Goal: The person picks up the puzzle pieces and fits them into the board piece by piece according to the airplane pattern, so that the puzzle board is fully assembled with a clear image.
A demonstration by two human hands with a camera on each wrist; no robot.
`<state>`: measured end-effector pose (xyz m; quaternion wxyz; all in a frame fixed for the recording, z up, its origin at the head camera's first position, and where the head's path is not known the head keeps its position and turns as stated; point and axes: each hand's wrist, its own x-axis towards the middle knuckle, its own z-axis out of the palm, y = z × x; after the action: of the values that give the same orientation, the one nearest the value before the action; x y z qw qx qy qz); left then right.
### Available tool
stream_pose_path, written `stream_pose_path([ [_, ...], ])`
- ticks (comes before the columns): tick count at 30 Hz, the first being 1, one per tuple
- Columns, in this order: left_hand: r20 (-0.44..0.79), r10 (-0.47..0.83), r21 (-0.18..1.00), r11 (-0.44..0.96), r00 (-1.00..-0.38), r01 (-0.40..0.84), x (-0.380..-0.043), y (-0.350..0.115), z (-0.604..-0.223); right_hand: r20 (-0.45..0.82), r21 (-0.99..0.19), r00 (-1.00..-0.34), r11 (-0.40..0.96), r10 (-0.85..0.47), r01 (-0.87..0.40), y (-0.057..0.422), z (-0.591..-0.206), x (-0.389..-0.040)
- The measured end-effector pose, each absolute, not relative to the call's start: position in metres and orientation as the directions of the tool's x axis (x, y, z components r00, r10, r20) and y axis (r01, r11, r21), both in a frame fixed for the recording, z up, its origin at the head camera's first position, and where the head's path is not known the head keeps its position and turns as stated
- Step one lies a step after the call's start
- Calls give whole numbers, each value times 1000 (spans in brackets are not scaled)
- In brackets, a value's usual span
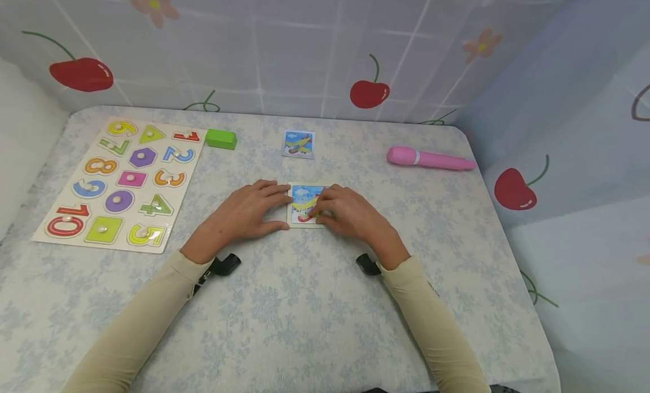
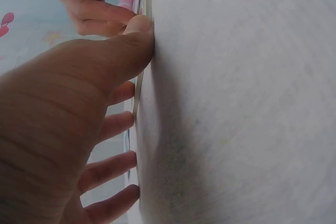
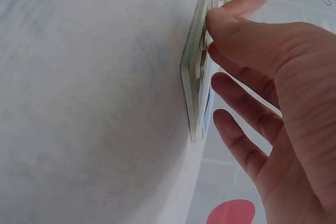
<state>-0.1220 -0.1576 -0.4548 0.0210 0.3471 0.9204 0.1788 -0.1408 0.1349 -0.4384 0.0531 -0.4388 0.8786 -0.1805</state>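
A small square jigsaw puzzle (image 1: 303, 197) with an airplane picture lies in a pale-rimmed tray (image 1: 290, 217) on the table. My left hand (image 1: 249, 211) rests at the tray's left side, fingers spread, with the thumb at its near corner. My right hand (image 1: 350, 212) is over the right part, its thumb and forefinger pinching a puzzle piece (image 3: 203, 45) at the surface. That piece is mostly hidden by the fingers. In the right wrist view the other fingers stay apart from the tray (image 3: 190, 87). The puzzle's right side is covered by the right hand.
A card (image 1: 298, 144) with a similar airplane picture lies behind the tray. At left is a number-and-shape knob board (image 1: 109, 204), with a green block (image 1: 221, 139) by its corner. A pink stick-like object (image 1: 431, 159) lies at the back right, near a curtain (image 1: 304, 54).
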Motion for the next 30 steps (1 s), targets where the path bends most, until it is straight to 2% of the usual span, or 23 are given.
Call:
stream_pose_path([
  [19,60,638,343,709,-767,617,-121,-158,-453,-6,-410,-786,718,-618,-562,194,-419,-133],
  [30,58,642,345,705,-764,619,-120,-158,-452,-1,-389,-828,763,-560,-516,230,-424,-121],
])
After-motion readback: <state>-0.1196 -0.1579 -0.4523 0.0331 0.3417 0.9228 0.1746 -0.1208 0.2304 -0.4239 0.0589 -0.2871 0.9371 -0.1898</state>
